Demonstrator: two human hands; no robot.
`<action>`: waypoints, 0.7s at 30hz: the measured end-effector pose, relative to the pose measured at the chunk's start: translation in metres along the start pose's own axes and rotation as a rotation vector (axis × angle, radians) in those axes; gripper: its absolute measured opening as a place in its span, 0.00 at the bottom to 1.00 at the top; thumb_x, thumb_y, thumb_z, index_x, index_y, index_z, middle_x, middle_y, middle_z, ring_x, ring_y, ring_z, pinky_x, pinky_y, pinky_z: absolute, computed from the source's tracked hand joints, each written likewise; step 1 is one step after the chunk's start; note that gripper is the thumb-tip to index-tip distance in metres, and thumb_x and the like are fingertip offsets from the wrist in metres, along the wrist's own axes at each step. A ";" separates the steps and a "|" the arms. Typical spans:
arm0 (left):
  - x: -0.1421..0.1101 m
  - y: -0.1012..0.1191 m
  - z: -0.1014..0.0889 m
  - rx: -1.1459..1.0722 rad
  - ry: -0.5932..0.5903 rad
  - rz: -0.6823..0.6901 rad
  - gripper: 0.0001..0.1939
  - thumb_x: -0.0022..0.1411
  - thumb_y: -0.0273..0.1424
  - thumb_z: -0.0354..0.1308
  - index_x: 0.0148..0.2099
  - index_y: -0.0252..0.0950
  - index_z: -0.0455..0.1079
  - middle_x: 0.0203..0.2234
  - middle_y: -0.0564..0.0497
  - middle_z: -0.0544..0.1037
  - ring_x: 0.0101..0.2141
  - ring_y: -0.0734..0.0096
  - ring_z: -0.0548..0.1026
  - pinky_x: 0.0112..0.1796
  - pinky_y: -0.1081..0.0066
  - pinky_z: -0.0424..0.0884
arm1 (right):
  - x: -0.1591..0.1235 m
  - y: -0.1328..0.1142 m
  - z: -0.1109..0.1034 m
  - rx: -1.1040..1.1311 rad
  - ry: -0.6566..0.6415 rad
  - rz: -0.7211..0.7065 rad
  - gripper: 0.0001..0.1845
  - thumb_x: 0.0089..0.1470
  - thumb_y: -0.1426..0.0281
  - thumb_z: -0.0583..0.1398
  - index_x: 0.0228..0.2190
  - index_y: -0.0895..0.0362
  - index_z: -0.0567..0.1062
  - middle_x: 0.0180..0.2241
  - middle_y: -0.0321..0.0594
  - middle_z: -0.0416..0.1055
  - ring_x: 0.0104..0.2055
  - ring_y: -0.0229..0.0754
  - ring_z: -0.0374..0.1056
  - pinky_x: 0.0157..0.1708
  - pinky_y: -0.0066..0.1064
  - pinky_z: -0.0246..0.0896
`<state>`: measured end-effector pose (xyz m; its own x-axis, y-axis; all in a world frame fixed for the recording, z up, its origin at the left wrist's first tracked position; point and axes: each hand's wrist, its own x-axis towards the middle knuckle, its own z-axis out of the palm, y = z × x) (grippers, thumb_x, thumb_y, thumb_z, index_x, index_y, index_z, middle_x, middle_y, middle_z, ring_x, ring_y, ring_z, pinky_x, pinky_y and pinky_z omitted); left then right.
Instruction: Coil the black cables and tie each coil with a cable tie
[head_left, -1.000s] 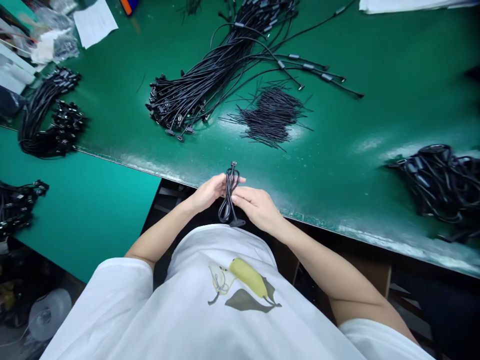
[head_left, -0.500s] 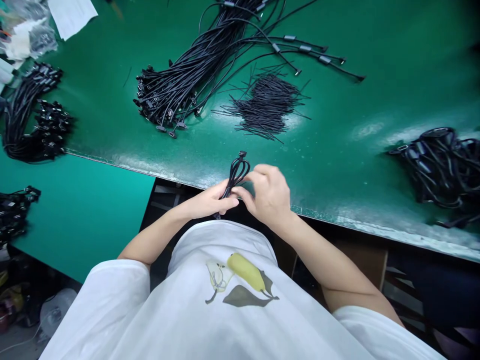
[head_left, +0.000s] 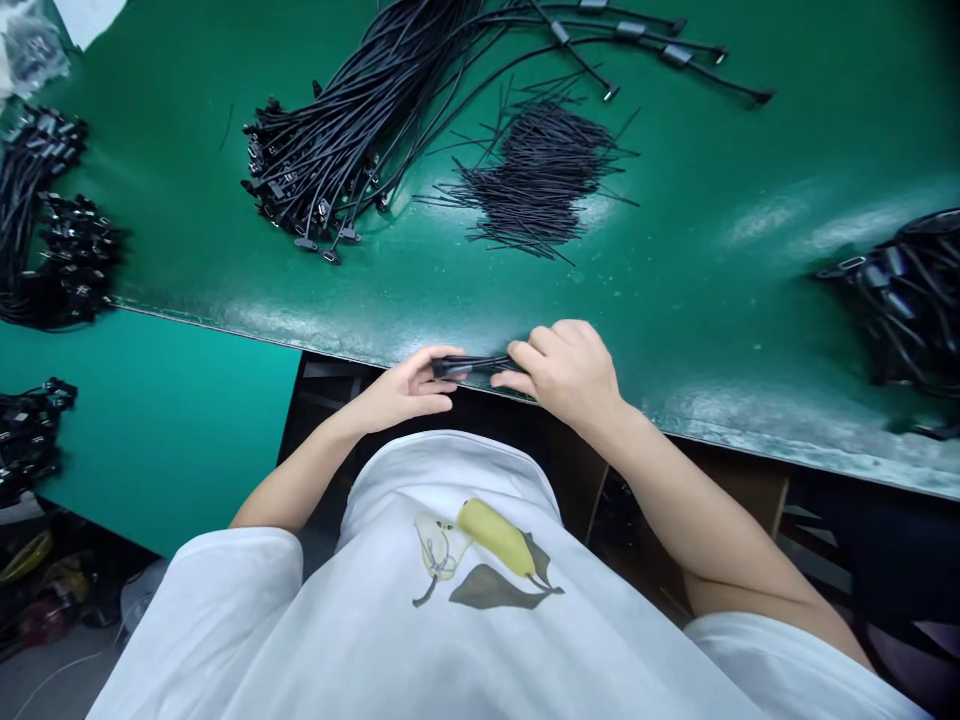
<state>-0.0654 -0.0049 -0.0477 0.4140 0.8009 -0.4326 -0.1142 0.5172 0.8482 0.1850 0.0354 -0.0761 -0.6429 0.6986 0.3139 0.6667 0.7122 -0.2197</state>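
Observation:
A black cable (head_left: 466,367), folded into a narrow bundle, lies level between my two hands at the table's front edge. My right hand (head_left: 566,370) is closed on the bundle's right end, fingers bent over it and thumb below. My left hand (head_left: 421,385) loosely holds the left end between its fingers, its thumb sitting apart underneath. A grey sleeve or label shows on the bundle near my left fingers. Beyond my hands lies a pile of short black ties or wires (head_left: 536,180). The right end of the bundle is hidden in my right hand.
A long bunch of black cables (head_left: 360,130) with connectors lies at the back of the green table (head_left: 697,280). More cable bundles rest at left (head_left: 75,250) and right (head_left: 911,300). A lower green surface (head_left: 187,410) adjoins on the left, carrying another connector bundle (head_left: 30,440).
The cable bundle has turned from upright, with its loops showing, to level. My right hand has moved right and gripped one end. My left fingers have loosened around the other; the view has shifted slightly.

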 end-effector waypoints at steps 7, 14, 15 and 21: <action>0.008 0.003 0.005 0.195 0.200 0.094 0.20 0.63 0.41 0.61 0.51 0.34 0.76 0.48 0.44 0.79 0.44 0.67 0.79 0.51 0.66 0.72 | 0.003 -0.004 0.004 -0.041 0.013 -0.018 0.24 0.67 0.54 0.50 0.37 0.58 0.76 0.28 0.42 0.67 0.31 0.43 0.57 0.40 0.37 0.51; 0.026 0.005 0.017 0.260 0.339 0.196 0.22 0.66 0.43 0.56 0.56 0.38 0.74 0.49 0.47 0.77 0.42 0.73 0.75 0.46 0.73 0.71 | -0.002 -0.017 0.010 -0.078 0.018 0.031 0.25 0.69 0.57 0.48 0.54 0.59 0.73 0.26 0.40 0.68 0.27 0.41 0.57 0.27 0.35 0.42; 0.029 0.005 0.017 0.273 0.350 0.203 0.21 0.66 0.43 0.55 0.54 0.37 0.76 0.48 0.47 0.78 0.41 0.73 0.75 0.45 0.74 0.71 | -0.002 -0.017 0.009 -0.071 0.015 0.036 0.24 0.69 0.59 0.48 0.54 0.59 0.73 0.26 0.40 0.68 0.27 0.41 0.58 0.27 0.35 0.43; 0.044 0.007 0.019 0.634 0.353 0.277 0.18 0.68 0.40 0.52 0.38 0.36 0.80 0.40 0.46 0.79 0.44 0.67 0.75 0.50 0.69 0.68 | -0.001 -0.011 0.010 -0.046 -0.043 0.066 0.19 0.67 0.67 0.50 0.50 0.58 0.77 0.32 0.43 0.72 0.31 0.41 0.60 0.32 0.34 0.48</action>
<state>-0.0312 0.0278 -0.0551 0.1215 0.9794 -0.1612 0.4114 0.0982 0.9062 0.1745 0.0275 -0.0833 -0.6117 0.7472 0.2599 0.7243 0.6611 -0.1958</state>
